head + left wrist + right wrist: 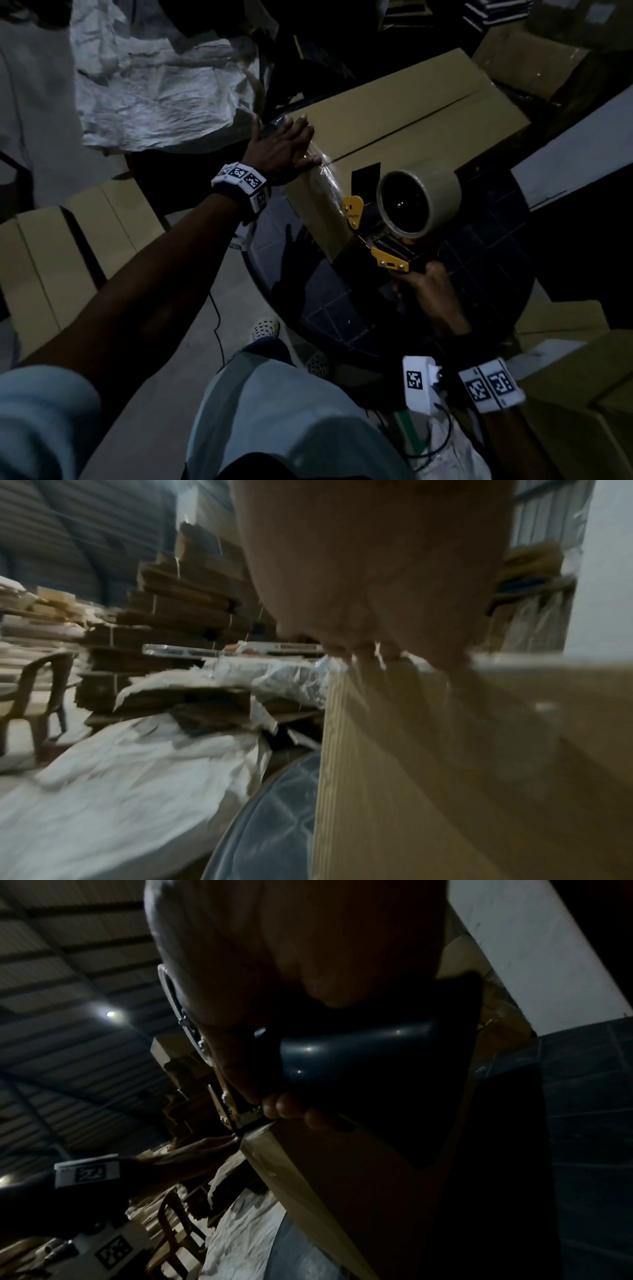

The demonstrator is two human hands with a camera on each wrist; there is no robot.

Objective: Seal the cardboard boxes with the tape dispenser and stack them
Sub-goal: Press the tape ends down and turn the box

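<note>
A closed cardboard box point(404, 113) lies on a dark round table point(479, 274), its centre seam running away from me. My left hand point(284, 144) rests flat on the box's near left corner, fingers straight, pressing the clear tape end point(325, 171) there. My right hand point(435, 291) grips the dark handle point(359, 1053) of the yellow tape dispenser point(394, 219), whose tan roll point(421, 202) stands at the box's near end. A clear strip runs from the dispenser to the corner. In the left wrist view the box side point(479, 764) fills the right.
Several cardboard boxes point(51, 260) sit on the floor at left, more boxes point(565, 383) at right and far right. A crumpled white sheet point(154, 78) lies behind. Bundled flat cardboard point(178, 620) and a plastic chair point(31, 691) stand beyond. A cable point(217, 329) trails by my feet.
</note>
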